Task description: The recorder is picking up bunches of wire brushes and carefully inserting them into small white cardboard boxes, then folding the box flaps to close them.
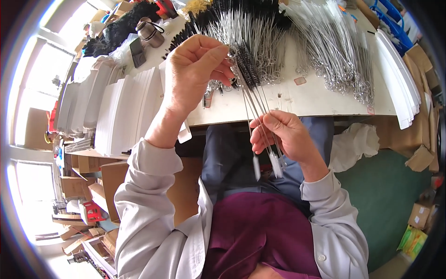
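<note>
A metal flask sits beside a dark flat object, a blue basket far right.

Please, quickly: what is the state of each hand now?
Left hand: closed, pinching thin wire brushes near their upper ends.
Right hand: closed, holding the same brushes lower down.

Can't count the thin, twisted-wire brushes with black bristles, overlapping between the bare left hand and the bare right hand. Can't make out the narrow white brush ends in detail, blurred below the right fingers. Can't see all of the big heap of silver wire brushes, cut off by the upper edge, nor the blue plastic basket, cropped by the dark rim.
</note>
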